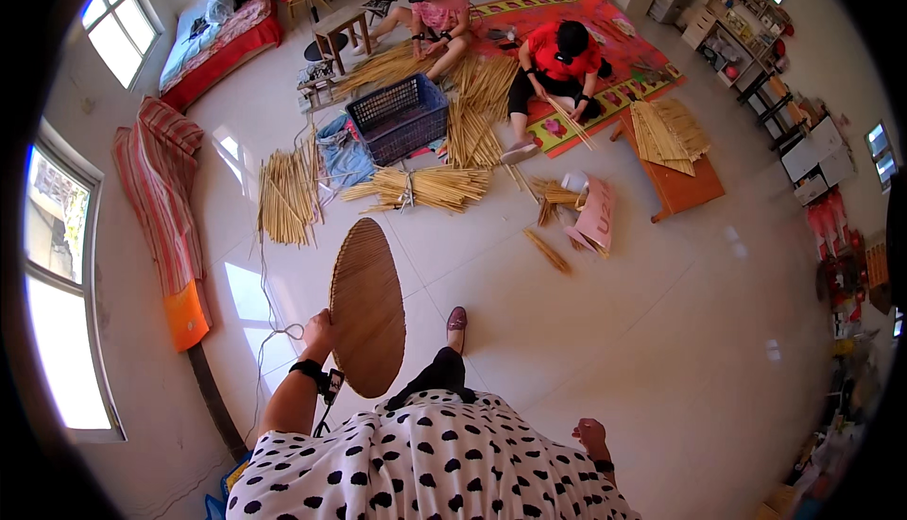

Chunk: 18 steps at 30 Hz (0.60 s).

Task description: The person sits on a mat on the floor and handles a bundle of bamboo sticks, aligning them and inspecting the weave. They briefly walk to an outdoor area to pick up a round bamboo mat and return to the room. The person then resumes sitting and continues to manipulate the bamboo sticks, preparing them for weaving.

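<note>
My left hand (319, 331) grips the rim of a large flat woven straw oval (367, 305), held upright on its edge at my left side; a black strap with a small device circles that wrist. My right hand (590, 435) hangs beside my hip, fingers curled, with nothing seen in it. Ahead on the tiled floor lie a tied straw bundle (444, 191), a loose pile of stalks (288, 199) and a pink bag (593, 213) with short straw pieces beside it.
Two people, one in pink (442, 19), one in red (565, 67), sit among straw by a blue crate (397, 119). A low wooden table (688, 194) holds straw pieces. A red bed (222, 48) stands back left. A cable (269, 303) runs along the floor at my left.
</note>
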### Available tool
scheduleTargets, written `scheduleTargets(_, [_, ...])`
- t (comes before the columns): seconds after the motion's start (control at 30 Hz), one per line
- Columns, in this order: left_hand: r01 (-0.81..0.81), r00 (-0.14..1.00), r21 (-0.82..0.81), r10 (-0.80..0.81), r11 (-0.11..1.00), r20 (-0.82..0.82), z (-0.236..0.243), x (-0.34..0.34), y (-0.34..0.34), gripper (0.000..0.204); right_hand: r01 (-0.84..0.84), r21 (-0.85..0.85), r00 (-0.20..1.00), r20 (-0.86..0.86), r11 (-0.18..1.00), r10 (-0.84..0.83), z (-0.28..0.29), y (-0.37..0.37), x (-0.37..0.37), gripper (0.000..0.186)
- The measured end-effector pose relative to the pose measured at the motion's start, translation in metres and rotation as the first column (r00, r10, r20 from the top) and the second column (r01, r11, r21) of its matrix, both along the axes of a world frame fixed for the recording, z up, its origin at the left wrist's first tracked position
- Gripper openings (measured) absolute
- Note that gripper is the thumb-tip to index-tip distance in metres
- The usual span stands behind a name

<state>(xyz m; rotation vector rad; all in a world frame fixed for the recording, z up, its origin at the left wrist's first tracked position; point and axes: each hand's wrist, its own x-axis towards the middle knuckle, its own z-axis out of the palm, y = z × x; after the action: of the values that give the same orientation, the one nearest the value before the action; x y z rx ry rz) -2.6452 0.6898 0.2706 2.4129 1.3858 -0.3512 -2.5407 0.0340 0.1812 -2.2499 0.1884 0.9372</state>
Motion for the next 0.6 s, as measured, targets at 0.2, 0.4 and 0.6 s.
scheduleTargets(0.2, [0.138, 0.990, -0.101, -0.141, 0.985, -0.020, -0.014, 0.154, 0.017, 0.021, -0.549, -0.148, 0.787, 0.238, 0.823, 0.569, -0.039, -0.010, 0.059, 0.015])
scheduleTargets(0.4, [0.285, 0.956, -0.119, -0.290, 0.951, -0.033, -0.016, 0.246, 0.031, 0.022, 0.340, 0.042, 0.926, -0.189, 0.939, -0.327, 0.053, 0.094, 0.157, 0.031])
scheduleTargets(0.6, [0.373, 0.928, -0.089, -0.374, 0.924, 0.006, -0.008, 0.351, 0.034, 0.021, 0.293, 0.055, 0.942, -0.185, 0.954, -0.279, 0.044, 0.120, 0.245, 0.030])
